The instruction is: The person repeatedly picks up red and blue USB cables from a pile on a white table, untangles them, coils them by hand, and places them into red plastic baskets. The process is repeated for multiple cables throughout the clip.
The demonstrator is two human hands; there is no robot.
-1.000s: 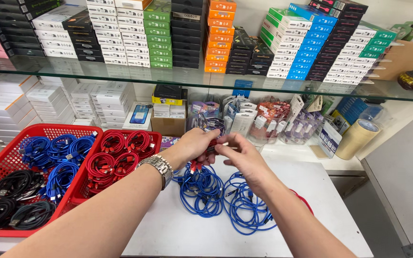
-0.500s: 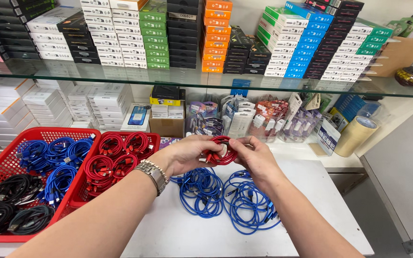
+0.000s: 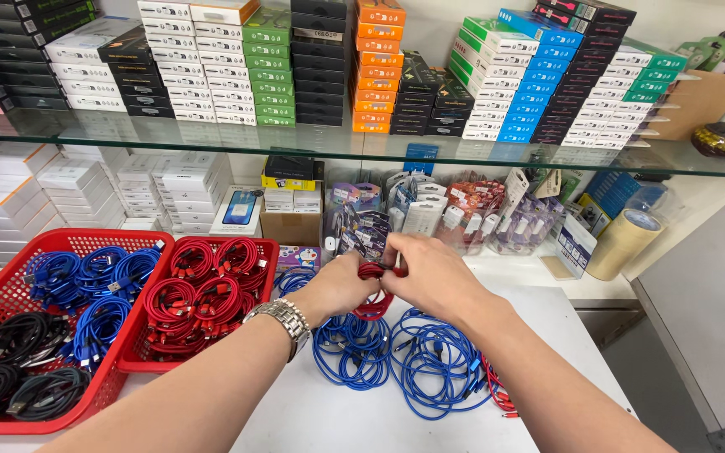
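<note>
both hands on a red cable
left hand (image 3: 339, 285) and right hand (image 3: 430, 273) pinch the red cable (image 3: 371, 289) with closed fingers, above the blue cables (image 3: 396, 356).

Red cable (image 3: 372, 289): a thin, red-sheathed cord gathered into a small coil, which you hold raised above the white tabletop, over the loose blue cables. Your left hand (image 3: 339, 285) closes around the coil's left side from below; your right hand (image 3: 430, 273) grips its upper right part, with thumb and fingertips pinched at the top of the bundle. Only part of the coil shows: a short arc of red strands at the top between the two hands, and a lower loop hanging down beneath your palms. The ends and connectors of the cord are hidden by your fingers.
</note>
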